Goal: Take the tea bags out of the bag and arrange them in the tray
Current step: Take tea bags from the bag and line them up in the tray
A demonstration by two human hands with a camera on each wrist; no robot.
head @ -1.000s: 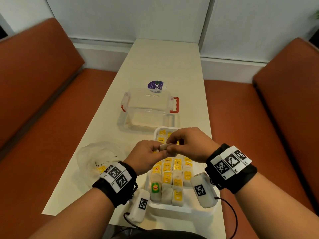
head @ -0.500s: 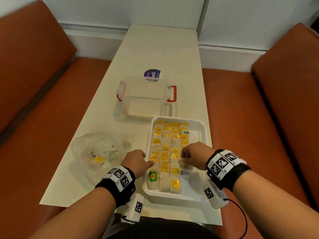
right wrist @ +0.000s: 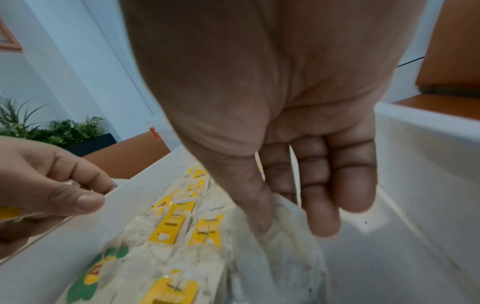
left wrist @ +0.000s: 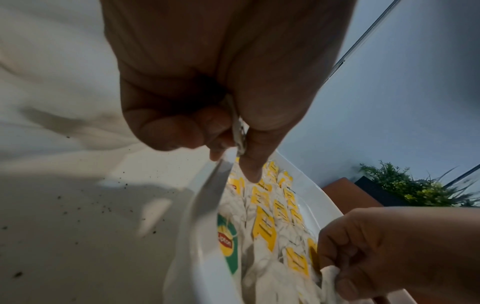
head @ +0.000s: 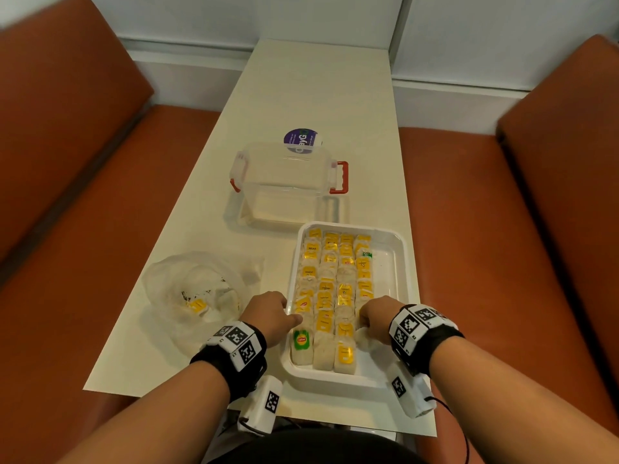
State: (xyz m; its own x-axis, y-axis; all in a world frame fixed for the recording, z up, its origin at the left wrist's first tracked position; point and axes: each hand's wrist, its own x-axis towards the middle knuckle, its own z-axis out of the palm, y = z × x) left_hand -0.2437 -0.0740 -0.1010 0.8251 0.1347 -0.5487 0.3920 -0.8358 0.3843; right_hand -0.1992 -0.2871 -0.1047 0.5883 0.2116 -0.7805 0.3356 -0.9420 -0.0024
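Right hand pinching a tea bag into the tray, left hand pinching its tag at the tray's rim, bag left.

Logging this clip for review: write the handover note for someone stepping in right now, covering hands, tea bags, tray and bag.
Left hand: at the tray's left rim, pinching something thin, likely a tag or string.
Right hand: pinching a tea bag into the fourth column, near end.
Tray: four columns of tea bags, right strip bare.
Bag: left of the tray, at least one yellow-tagged tea bag inside.
Left: seat this one, empty the bag.
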